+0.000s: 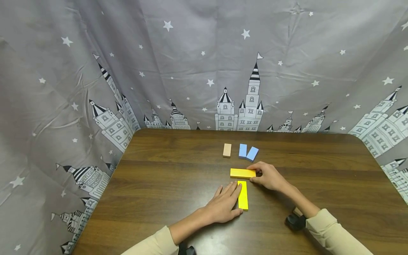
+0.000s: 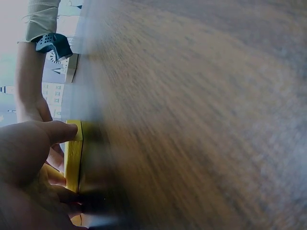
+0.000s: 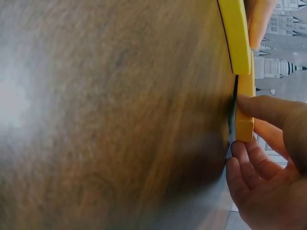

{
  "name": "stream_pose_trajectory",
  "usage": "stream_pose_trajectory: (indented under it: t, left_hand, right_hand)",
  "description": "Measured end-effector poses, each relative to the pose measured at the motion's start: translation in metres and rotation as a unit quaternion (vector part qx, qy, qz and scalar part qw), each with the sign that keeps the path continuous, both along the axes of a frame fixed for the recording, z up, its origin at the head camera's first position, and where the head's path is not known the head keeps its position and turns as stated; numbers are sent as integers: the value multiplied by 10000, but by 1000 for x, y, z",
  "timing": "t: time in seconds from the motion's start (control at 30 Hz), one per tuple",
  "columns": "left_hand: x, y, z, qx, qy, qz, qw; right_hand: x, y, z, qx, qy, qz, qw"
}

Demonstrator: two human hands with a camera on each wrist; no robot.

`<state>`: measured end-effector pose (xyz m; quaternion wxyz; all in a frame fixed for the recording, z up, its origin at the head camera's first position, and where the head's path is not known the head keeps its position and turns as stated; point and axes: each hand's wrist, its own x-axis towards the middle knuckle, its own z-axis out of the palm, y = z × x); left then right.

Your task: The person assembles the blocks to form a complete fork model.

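On the table lies a bright yellow block (image 1: 243, 198), its long side pointing away from me. My left hand (image 1: 224, 204) lies along its left side, with the thumb on the near end and the fingertips at the far end. Just beyond it, a deeper yellow block (image 1: 240, 173) lies crosswise. The right end of that block is pinched between the thumb and fingers of my right hand (image 1: 267, 176). In the right wrist view the bright yellow block (image 3: 236, 38) overlaps part of the deeper yellow one (image 3: 244, 128).
Farther back stand a tan block (image 1: 227, 150) and two blue blocks (image 1: 243, 151), the right one tilted. Another tan block (image 1: 298, 212) is partly hidden under the right forearm, beside the black wrist camera (image 1: 295, 222). A grey castle-print curtain (image 1: 191, 71) hangs behind the wooden table (image 1: 159, 170).
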<state>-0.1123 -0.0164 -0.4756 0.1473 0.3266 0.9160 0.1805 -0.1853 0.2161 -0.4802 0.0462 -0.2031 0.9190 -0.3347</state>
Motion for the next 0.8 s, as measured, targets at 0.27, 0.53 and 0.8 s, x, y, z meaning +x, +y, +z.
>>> stream_pose_trajectory:
  t: [0.27, 0.53, 0.8]
  left_hand:
    - [0, -1, -2, -11, -49, -6, 10000]
    - [1, -4, -3, -11, -21, -51, 10000]
    - [4, -6, -2, -60, 51, -11, 10000]
  right_hand:
    - [3, -3, -2, -105, -21, 44, 9999]
    - [7, -8, -2, -162, 44, 66, 9998]
    - [9, -11, -1, -176, 69, 110, 9998]
